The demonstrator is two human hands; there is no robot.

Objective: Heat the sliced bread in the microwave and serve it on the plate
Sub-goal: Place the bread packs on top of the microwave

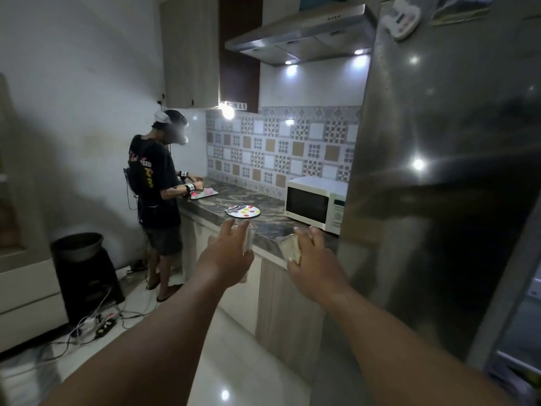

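Both hands reach toward the bench with bread in a clear bag.

The right hand (308, 253) is clenched around the sliced bread (289, 247) in its clear wrapper; the left hand (231, 250) grips the other end of the bag, which is blurred. They hover at the near edge of the bench (263, 222). Farther along the bench lies a dotted plate (247, 211) carrying a utensil, and to its right stands a white microwave (314, 202) with its door closed, beside the fridge (439, 171). Another person (159, 183) works at the far end.
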